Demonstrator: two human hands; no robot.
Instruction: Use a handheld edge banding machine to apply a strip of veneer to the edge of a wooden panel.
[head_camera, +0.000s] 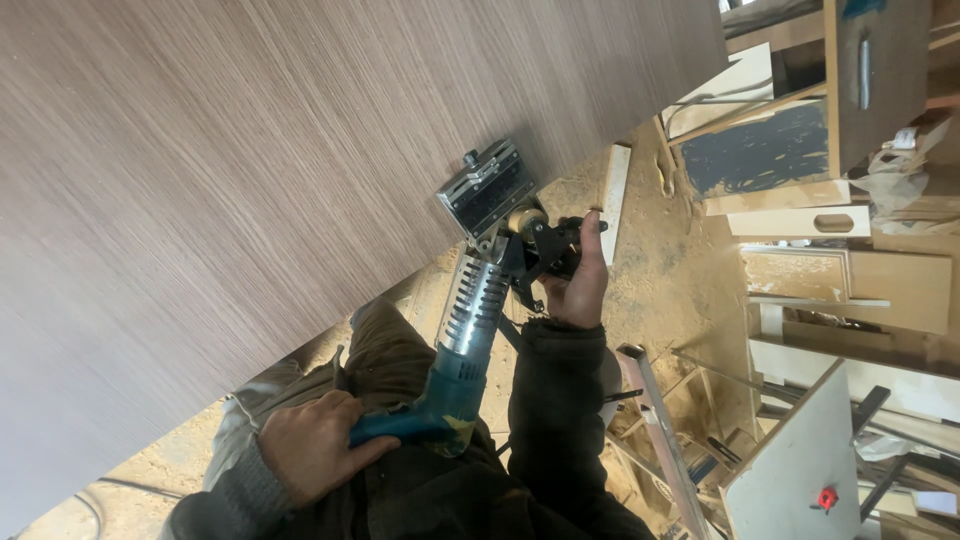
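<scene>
Wood panel (250, 200) edge, prob. touching edge-bander (490, 190).

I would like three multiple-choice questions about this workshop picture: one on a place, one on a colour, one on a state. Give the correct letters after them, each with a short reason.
1. Where does the tool's black head sit?
A. At the edge of the brown wood-grain panel
B. On the sawdust floor
C. On the white board with the red knob

2. What colour is the handle of the heat gun?
A. Red
B. Blue-green
C. White

3. How is the left hand?
A. Open and free
B. Flat on the panel
C. Closed around the heat gun's handle

Answers:
1 A, the head meets the panel edge.
2 B, the handle shows blue-green.
3 C, its fingers wrap the handle, while the right hand grips the black bracket.
</scene>
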